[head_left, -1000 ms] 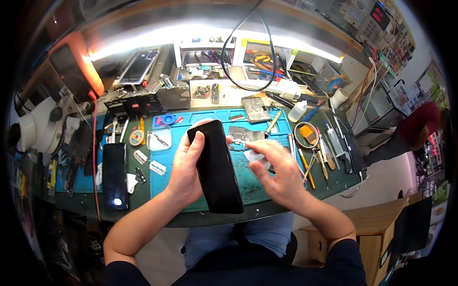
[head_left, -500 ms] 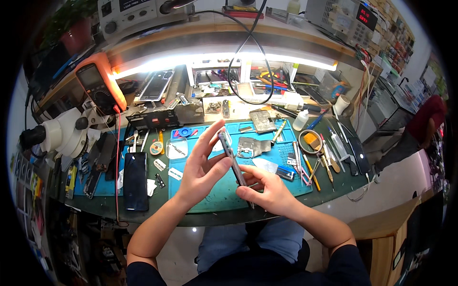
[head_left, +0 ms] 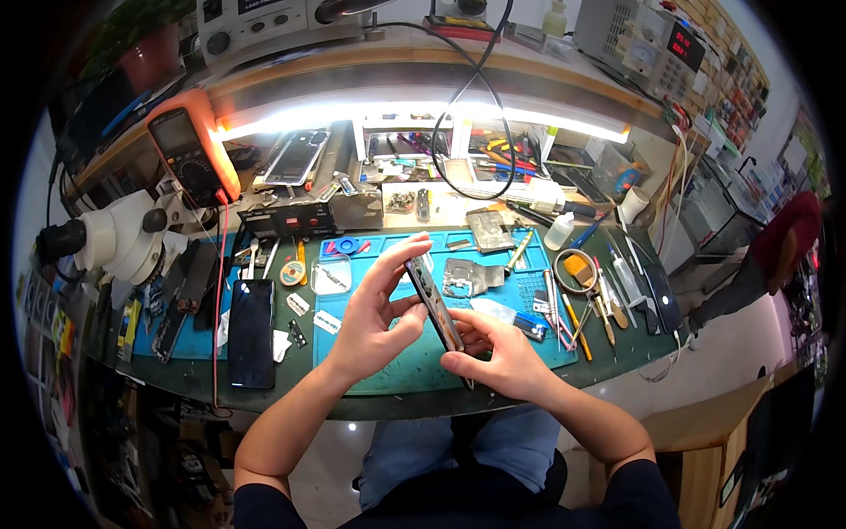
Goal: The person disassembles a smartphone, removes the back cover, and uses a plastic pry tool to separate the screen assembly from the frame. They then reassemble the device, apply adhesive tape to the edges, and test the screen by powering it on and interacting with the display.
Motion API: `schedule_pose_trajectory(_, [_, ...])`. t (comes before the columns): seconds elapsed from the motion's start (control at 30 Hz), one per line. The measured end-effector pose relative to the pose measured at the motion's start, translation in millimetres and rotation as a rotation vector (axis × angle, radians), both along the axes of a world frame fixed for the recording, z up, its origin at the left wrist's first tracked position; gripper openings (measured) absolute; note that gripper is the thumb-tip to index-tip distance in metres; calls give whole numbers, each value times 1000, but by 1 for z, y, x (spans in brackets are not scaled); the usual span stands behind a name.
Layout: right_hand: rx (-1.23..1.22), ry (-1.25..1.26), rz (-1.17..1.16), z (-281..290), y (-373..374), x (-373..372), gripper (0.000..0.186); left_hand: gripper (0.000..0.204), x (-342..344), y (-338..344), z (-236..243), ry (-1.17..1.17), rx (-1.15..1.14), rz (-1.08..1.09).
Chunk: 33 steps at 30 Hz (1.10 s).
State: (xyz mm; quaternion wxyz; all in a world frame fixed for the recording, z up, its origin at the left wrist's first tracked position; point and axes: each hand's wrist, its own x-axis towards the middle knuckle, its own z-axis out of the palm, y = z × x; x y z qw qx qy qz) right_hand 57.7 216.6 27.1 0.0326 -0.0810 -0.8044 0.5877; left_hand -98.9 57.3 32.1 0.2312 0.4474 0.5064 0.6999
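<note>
Strip light (head_left: 308,117) brightens the worktop (head_left: 414,406). Above its blue mat (head_left: 397,375), my right hand (head_left: 498,353) pinches the lower end of a tilted phone (head_left: 434,304); my left hand (head_left: 374,322) spreads its fingers at the upper end, grip unclear. Left of the mat lies a dark phone (head_left: 252,335); right, a syringe (head_left: 627,286).

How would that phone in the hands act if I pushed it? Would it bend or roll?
The phone is probably stiff, because its long side looks straight, not saggy. It likely wouldn't roll, since it's slim and flat rather than round. Stood on its thin edge, it might tip over easily.
</note>
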Motion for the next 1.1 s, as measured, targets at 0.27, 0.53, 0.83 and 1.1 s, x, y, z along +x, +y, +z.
schedule_pose_trajectory(0.27, [208, 137, -81, -2, -17, -8, 76, 77, 10, -2, 5, 94, 53, 101])
schedule_pose_trajectory(0.53, [125, 219, -3, -7, -13, -8, 78, 82, 17, -8, 7, 186, -48, 53])
schedule_pose_trajectory(0.83, [1097, 104, -135, -4, 63, 13, 43, 90, 33, -2, 21, 274, -94, 11])
schedule_pose_trajectory(1.1, [814, -202, 84, -4, 90, 0, 31, 93, 44, -3, 30, 600, -184, 212])
